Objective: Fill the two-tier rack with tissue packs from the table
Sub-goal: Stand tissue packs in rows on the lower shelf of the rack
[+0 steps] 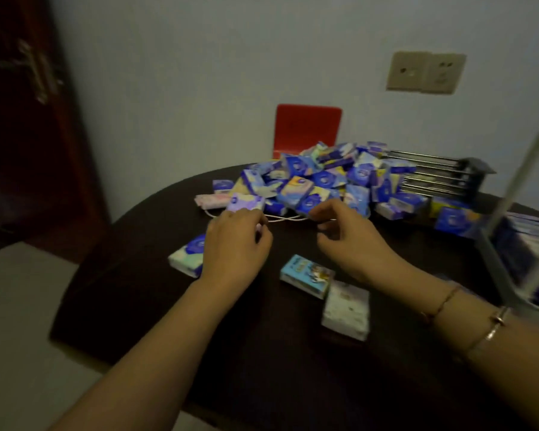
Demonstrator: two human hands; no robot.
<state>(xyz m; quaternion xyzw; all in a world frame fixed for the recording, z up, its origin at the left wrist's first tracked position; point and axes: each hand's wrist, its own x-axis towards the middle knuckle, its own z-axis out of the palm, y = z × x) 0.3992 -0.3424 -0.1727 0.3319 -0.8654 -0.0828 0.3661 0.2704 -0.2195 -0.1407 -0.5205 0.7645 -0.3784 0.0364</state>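
Observation:
A heap of blue, purple and yellow tissue packs [324,181] lies at the far side of the dark round table [246,368]. My left hand [237,244] is at the heap's near edge, its fingers curled round a purple pack [246,203]. My right hand [346,234] hovers beside it with fingers loosely curled and nothing visibly in them. Three loose packs lie nearer: a green-white one [184,258], a light blue one [305,272] and a white one [346,309]. The rack [492,269], blurred at the right edge, holds blue packs.
A dark frame with chrome bars [436,174] lies behind the heap on the right. A thin white cord [287,217] runs across the table between my hands. A red chair back [307,129] stands beyond the table against the wall. A dark door [28,119] is on the left.

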